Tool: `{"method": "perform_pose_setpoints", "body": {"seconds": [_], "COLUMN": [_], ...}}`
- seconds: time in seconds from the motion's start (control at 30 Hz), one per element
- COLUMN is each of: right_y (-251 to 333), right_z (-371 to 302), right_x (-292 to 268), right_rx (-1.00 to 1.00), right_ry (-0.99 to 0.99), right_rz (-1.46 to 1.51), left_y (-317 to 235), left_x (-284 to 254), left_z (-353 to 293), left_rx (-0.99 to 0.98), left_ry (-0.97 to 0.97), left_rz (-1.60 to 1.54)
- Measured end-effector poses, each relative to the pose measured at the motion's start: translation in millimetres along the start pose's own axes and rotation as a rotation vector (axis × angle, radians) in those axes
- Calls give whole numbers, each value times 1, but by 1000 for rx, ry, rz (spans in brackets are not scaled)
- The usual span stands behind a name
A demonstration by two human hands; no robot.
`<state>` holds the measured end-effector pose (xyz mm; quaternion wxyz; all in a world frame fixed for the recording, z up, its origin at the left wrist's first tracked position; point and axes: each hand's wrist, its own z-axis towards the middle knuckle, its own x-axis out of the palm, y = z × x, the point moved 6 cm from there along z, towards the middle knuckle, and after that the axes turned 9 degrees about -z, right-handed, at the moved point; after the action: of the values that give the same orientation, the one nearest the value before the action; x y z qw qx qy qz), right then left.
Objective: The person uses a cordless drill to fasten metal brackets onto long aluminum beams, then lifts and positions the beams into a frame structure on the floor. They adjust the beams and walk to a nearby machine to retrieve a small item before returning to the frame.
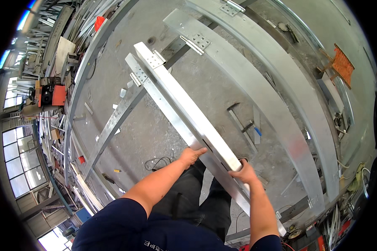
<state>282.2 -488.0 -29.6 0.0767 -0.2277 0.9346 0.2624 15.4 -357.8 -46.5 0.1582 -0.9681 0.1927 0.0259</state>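
Observation:
Two long silver metal profiles lie side by side in front of me, running from far left to near right. My left hand [192, 156] is closed on the edge of the left profile [167, 111], its thumb on top and its other fingers mostly hidden. My right hand [245, 172] grips the outer edge of the right profile [197, 113], fingers wrapped round it. Near their far ends, the left one carries a hinge [135, 79] and the right one another hinge [158, 57]. A narrow dark gap runs between the profiles.
A steel support bar [117, 115] crosses beneath the profiles. Wider metal panels [255, 83] lie to the right. On the floor are a hammer [233, 107], a blue-handled tool [256, 130] and a dark cable [157, 162]. An orange-topped stool [342, 67] stands far right; metal stock [50, 25] fills the left.

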Motion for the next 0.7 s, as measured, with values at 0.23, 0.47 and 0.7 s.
{"method": "perform_pose_setpoints", "body": {"seconds": [0.23,0.47,0.7], "right_y": [-56,-60,-6], "right_z": [47,59,33], "right_x": [-26,-40,-58], "right_rx": [318,25,15], "right_ry": [206,5,-321], "right_rz": [416,-24,-336], "left_y": [-9,-18,-11], "left_x": [9,12,9], "left_z": [5,1,3], "left_rx": [118,94,81], "left_ry": [72,63,45], "left_rz": [-98,0,-26]}}
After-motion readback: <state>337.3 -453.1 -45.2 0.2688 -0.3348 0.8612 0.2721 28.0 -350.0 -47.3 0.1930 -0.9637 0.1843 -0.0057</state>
